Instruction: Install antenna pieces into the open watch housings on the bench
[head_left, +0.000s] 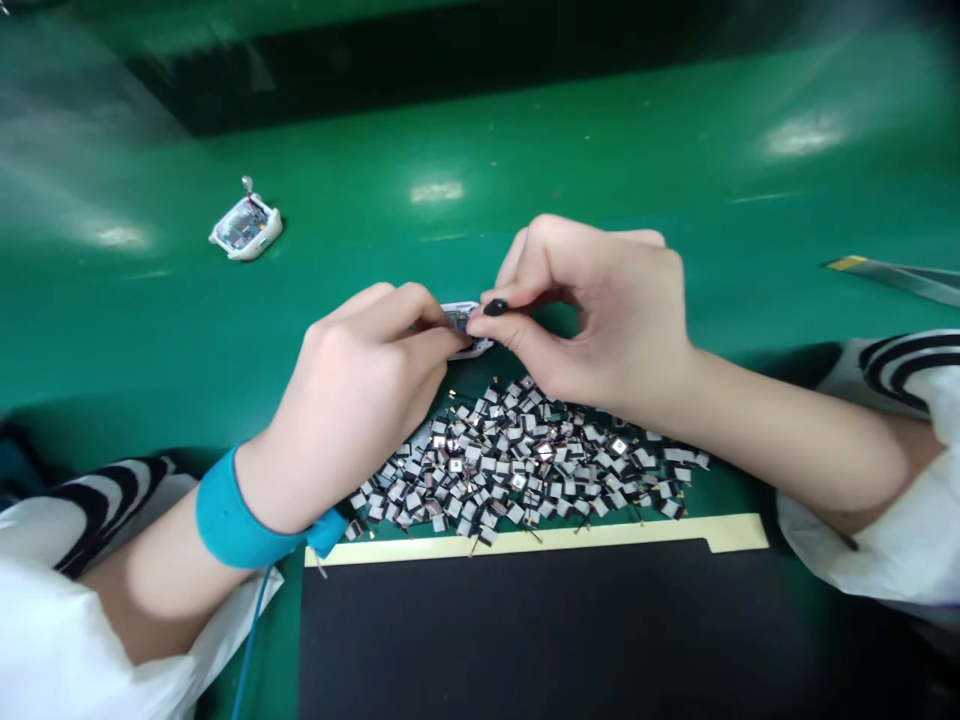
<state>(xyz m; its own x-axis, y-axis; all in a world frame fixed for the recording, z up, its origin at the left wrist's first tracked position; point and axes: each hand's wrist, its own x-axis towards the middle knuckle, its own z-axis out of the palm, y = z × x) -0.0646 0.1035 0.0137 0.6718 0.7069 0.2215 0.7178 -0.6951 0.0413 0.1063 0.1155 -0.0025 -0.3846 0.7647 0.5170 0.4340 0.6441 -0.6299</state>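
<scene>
My left hand (367, 375) is closed on a small white watch casing (460, 318), its thumb and fingers over the near left side. Parts of a circuit board show inside the casing, and the rest is hidden by my fingers. My right hand (611, 305) pinches a small black part (496, 307) between thumb and index finger, right at the casing's right edge. Whether the black part touches the casing, I cannot tell. Just below both hands lies a heap of small black-and-white components (517, 460) with short thin leads.
Another open white watch casing (247, 228) with a board stands at the upper left. Metal tweezers (900, 277) with a yellow mark lie at the right. A black sheet with a pale yellow edge strip (600, 537) borders the heap. A blue wrist strap (244, 515) trails a cord.
</scene>
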